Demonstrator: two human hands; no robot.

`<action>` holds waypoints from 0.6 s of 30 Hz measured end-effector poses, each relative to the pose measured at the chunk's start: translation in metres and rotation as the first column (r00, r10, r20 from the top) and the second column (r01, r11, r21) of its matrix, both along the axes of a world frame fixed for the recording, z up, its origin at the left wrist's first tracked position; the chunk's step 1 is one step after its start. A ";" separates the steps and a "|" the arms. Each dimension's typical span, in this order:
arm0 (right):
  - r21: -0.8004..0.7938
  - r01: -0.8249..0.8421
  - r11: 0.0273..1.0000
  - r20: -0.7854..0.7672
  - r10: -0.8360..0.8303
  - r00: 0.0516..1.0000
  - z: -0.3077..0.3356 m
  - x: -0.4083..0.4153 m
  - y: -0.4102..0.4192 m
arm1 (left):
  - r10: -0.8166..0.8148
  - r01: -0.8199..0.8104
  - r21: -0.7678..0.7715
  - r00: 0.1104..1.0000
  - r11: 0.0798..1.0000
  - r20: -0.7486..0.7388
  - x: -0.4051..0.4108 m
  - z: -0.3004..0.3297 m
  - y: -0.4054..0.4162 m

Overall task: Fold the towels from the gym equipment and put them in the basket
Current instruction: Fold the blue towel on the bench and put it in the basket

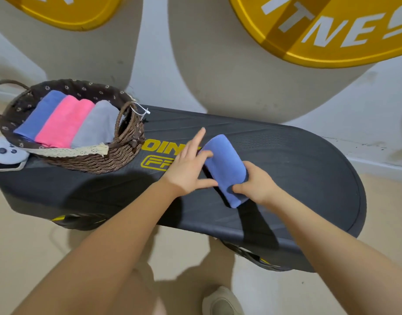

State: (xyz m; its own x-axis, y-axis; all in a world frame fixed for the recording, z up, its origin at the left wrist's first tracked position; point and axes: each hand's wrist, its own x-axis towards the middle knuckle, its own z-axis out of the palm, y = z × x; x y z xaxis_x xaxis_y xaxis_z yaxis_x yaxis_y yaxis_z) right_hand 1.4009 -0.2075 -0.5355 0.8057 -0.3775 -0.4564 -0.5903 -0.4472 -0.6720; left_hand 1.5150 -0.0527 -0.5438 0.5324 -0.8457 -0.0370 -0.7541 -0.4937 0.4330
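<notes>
A folded blue towel (223, 165) lies on the dark gym platform (297, 169). My right hand (254, 183) grips its near end, fingers curled round the edge. My left hand (191, 164) rests flat against the towel's left side, fingers straight, index finger pointing up. At the platform's left end stands a brown wicker basket (93, 160) with a dark flowered lining. Inside it lie three folded towels side by side: blue (39, 114), pink (63, 122) and grey (96, 123).
A white game controller (7, 152) sits at the basket's left on the platform edge. Large grey and yellow padded shapes (331, 30) hang against the wall behind. Beige floor lies below, with my shoe (220, 301) near the platform's front edge.
</notes>
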 end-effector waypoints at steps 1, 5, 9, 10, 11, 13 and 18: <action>-0.059 -0.089 0.994 -0.006 0.089 0.996 0.007 0.001 -0.005 | 0.032 -0.027 -0.079 0.997 0.996 0.070 0.004 0.009 -0.001; -0.224 -0.428 0.875 -0.039 0.431 0.901 0.038 0.022 -0.009 | -0.072 0.054 0.081 0.971 0.995 0.228 0.024 0.040 0.003; -0.359 -0.619 0.698 -0.070 0.641 0.764 0.069 0.063 -0.003 | -0.033 -0.021 0.345 0.988 0.939 0.150 0.036 0.058 0.016; -0.360 -0.631 0.688 -0.043 0.663 0.748 0.077 0.075 0.000 | 0.015 -0.060 0.327 0.991 0.943 0.136 0.037 0.062 0.023; -0.342 -0.623 0.703 0.011 0.666 0.746 0.085 0.087 0.001 | 0.074 -0.102 0.280 0.991 0.955 0.109 0.038 0.065 0.031; -0.254 -0.571 0.780 0.190 0.619 0.762 0.099 0.113 0.005 | 0.219 -0.218 0.159 0.976 0.963 0.012 0.043 0.078 0.050; 0.198 -0.536 0.821 0.530 0.370 0.763 0.125 0.182 0.030 | 0.485 -0.507 -0.108 0.856 0.855 -0.177 0.068 0.119 0.095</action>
State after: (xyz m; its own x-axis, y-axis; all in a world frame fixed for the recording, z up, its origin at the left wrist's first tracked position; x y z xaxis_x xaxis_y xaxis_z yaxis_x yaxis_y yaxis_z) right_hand 1.5828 -0.1771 -0.4108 0.9821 0.1869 -0.0242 0.0322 -0.2933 -0.9555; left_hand 1.5834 0.0425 -0.4247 0.8810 -0.4715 -0.0395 -0.3523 -0.7094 0.6105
